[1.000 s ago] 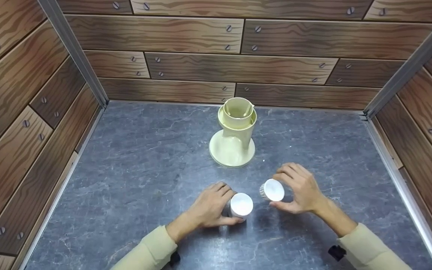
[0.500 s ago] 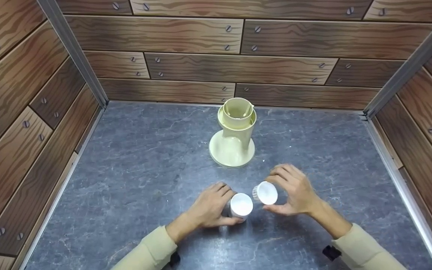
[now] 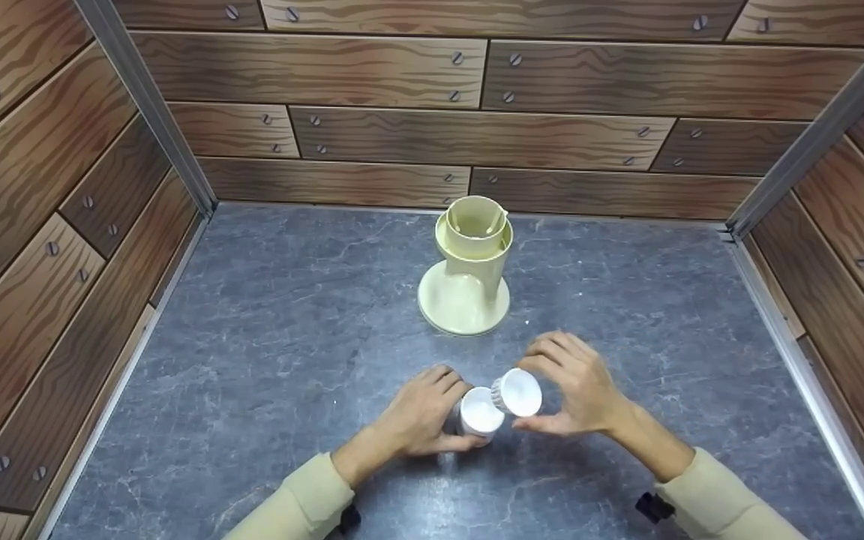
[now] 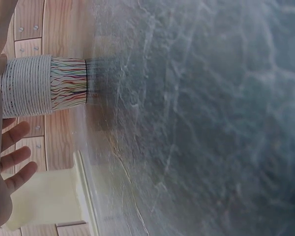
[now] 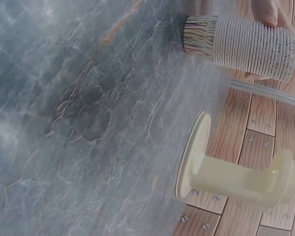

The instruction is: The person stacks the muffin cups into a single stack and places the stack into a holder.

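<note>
My left hand (image 3: 421, 412) grips a tall stack of nested paper cups (image 3: 481, 410), mouths up, on the table. In the left wrist view the stack (image 4: 44, 84) shows many white rims over a side with coloured wavy lines, and several fingers (image 4: 19, 158) of the left hand lie spread beside it. My right hand (image 3: 578, 386) pinches a shorter nest of white paper cups (image 3: 520, 392) between thumb and fingers. This nest is tilted, mouth to the right, and its lower end overlaps the stack's mouth in the head view.
Behind the hands stands a cream tube-shaped holder (image 3: 473, 274) on a round base, with a ring-like insert in its top. Wood-patterned walls (image 3: 387, 135) enclose the grey marbled table (image 3: 289, 300) at the back and both sides.
My right hand has moved left and slightly toward me with its paper cups, from beside the stack to over its right edge. The left hand and the stack have stayed put.
</note>
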Available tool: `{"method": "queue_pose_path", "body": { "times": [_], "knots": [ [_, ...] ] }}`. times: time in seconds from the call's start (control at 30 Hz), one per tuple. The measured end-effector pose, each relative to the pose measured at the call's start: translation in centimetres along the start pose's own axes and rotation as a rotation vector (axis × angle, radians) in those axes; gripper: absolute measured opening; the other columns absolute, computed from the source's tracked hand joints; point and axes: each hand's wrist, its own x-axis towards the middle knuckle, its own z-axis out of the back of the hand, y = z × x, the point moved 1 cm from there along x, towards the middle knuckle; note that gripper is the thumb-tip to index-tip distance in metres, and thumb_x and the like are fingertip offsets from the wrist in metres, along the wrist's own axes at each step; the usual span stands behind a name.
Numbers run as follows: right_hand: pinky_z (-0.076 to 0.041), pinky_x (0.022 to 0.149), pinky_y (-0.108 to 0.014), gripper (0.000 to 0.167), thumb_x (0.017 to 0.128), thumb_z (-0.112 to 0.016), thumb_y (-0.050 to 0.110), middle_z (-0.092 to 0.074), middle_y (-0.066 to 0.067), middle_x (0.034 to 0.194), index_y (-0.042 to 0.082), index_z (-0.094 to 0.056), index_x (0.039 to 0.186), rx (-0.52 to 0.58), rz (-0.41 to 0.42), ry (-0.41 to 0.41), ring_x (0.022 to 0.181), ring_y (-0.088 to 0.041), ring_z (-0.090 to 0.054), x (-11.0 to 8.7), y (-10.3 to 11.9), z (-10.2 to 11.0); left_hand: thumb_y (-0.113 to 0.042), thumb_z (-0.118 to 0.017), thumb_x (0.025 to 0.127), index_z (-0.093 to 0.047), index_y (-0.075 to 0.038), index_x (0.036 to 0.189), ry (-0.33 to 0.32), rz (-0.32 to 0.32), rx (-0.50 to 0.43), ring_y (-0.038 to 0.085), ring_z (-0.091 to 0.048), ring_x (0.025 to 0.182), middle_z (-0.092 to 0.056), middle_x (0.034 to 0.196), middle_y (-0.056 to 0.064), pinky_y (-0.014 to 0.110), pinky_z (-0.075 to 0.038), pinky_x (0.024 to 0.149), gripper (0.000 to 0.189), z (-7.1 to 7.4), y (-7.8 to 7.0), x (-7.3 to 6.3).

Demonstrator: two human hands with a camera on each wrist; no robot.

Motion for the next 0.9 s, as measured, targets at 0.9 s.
{"method": "queue_pose_path", "body": {
  "times": [0.9],
  "knots": [
    [-0.054,0.084,-0.033,0.064,0.083,-0.066,0.079,-0.070,0.002,0.098,0.018,-0.074,0.102,-0.003,0.054,0.091,0.096,-0.018,-0.065,0.9,1.3,-2.0,-0.075,-0.070,0.084,-0.067,-0.019,0.117,0.015,0.017,-0.004,0.013,-0.065,0.106,-0.070,0.110,-0.005,0.030,-0.058,0.094,0.065,0.0,-0.1,-0.1]
  ]
}}
